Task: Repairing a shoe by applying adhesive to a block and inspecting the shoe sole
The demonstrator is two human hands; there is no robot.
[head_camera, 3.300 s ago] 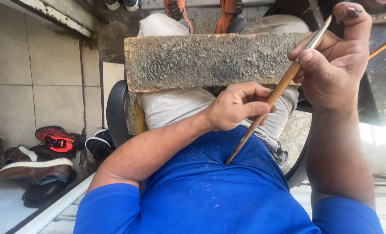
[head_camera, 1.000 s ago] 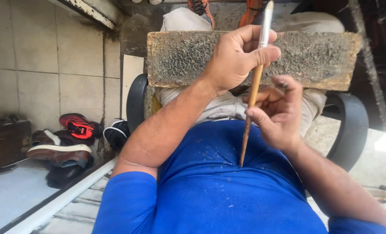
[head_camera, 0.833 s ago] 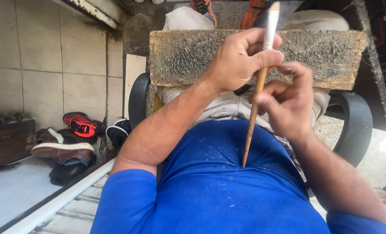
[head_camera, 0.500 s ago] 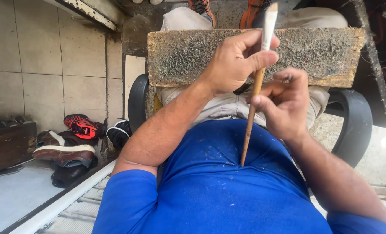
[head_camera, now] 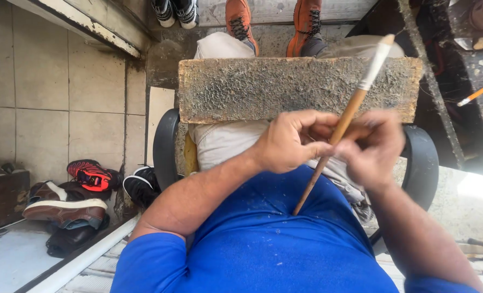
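Observation:
A long wooden stick with a pale, whitish upper end (head_camera: 355,106) slants from my blue shirt up past the board's far edge. My left hand (head_camera: 290,142) pinches its middle from the left. My right hand (head_camera: 372,146) closes on it from the right, blurred by motion. Both hands sit just below a rough, scarred wooden board (head_camera: 241,89) that lies across my lap. The stick's lower tip rests against my shirt.
I sit in a black-armed chair (head_camera: 165,146). Several shoes (head_camera: 68,209) are piled on the tiled floor at the left. My orange shoes (head_camera: 241,21) show beyond the board. A dark cluttered stand (head_camera: 447,65) with an orange pencil (head_camera: 480,92) is at the right.
Both hands have come down from the board's top to just below it. The stick tilted more to the right, and my right hand moved up beside the left on its shaft.

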